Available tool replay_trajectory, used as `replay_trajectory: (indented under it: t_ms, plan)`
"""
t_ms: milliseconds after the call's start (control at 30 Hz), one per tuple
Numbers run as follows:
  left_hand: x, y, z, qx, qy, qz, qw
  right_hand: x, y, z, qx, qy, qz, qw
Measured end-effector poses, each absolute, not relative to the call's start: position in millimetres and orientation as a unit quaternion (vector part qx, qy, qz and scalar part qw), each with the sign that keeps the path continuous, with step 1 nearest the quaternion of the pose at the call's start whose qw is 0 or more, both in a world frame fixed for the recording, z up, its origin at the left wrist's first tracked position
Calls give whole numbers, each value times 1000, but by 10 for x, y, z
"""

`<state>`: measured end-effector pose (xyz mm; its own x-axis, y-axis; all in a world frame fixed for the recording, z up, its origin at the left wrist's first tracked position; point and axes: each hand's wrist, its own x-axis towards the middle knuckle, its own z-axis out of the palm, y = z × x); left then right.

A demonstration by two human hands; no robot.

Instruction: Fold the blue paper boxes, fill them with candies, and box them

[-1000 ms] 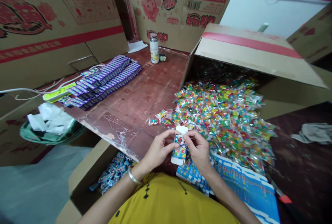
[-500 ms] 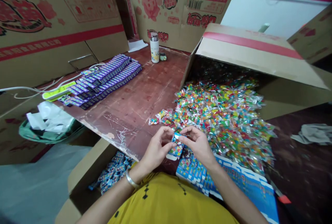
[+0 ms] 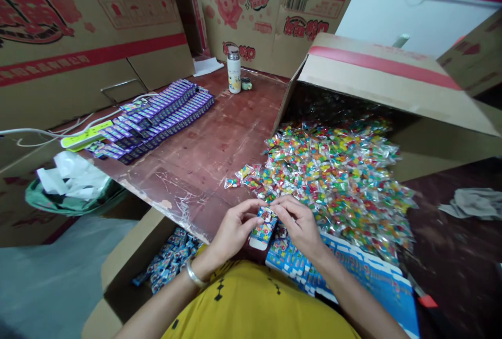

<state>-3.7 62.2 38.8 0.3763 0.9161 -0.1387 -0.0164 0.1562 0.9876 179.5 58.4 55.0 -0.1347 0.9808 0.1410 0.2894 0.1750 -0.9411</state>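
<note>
Between my two hands is a small blue printed candy box (image 3: 263, 228), with a pale flap sticking out at its near end. My left hand (image 3: 236, 229) grips the box along its left side with thumb and fingers. At the far end, my right hand (image 3: 298, 222) pinches the box's top edge with thumb and forefinger. Just right of the box lies a row of blue flat cartons (image 3: 353, 276), partly under my right forearm. Beyond my hands spreads a heap of clear bags of colourful candy (image 3: 325, 171), spilling from a large carton on its side (image 3: 376, 67).
Stacks of purple boxes (image 3: 160, 114) stand at the left beside a yellow-green power strip (image 3: 84, 137) with cables. A bottle (image 3: 234, 71) and small cup (image 3: 247, 84) stand at the back. Below the table edge, an open carton (image 3: 129, 255) holds blue packets (image 3: 172, 260).
The box has tilted and shifted slightly left and toward me, showing more of its near flap. My right fingers have closed in on its far end.
</note>
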Motion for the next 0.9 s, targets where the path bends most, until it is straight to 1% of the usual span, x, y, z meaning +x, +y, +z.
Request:
replay_trajectory:
  t_ms: [100,167,200,233,333,367,433,533,633,767,833,900]
  plan:
    - [-132,710,365,502,436,398,632,2029,652,578,-523,-635,396,407]
    - [-249,805,349,473,465,435,609,2232,740,537,-587,-613,338,407]
    - [-316,855,343,458,485,453,592,2319,782,496,-608,-624,304,385]
    - [-385,900,338,441,504,469,576,2384,814,444,-618,-649,278,345]
    - [-548,982,332,388,540,498,556,2421,847,244,-645,-704,220,201]
    - [-579,988,333,371,542,500,564,2389,841,176,-659,-705,202,170]
    - [-598,976,333,350,533,489,595,2297,822,65,-679,-699,170,148]
    - [-557,934,312,376,512,440,635,2194,821,-5,-665,-701,185,182]
    - [-498,900,262,476,515,387,599,2207,864,60,-652,-660,267,261]
    - [-428,855,191,597,499,313,545,2300,912,347,-622,-580,365,378]
    - [-377,824,174,624,490,284,538,2308,908,533,-599,-565,395,408]
    - [-316,794,178,639,483,271,534,2273,889,697,-583,-561,415,416]
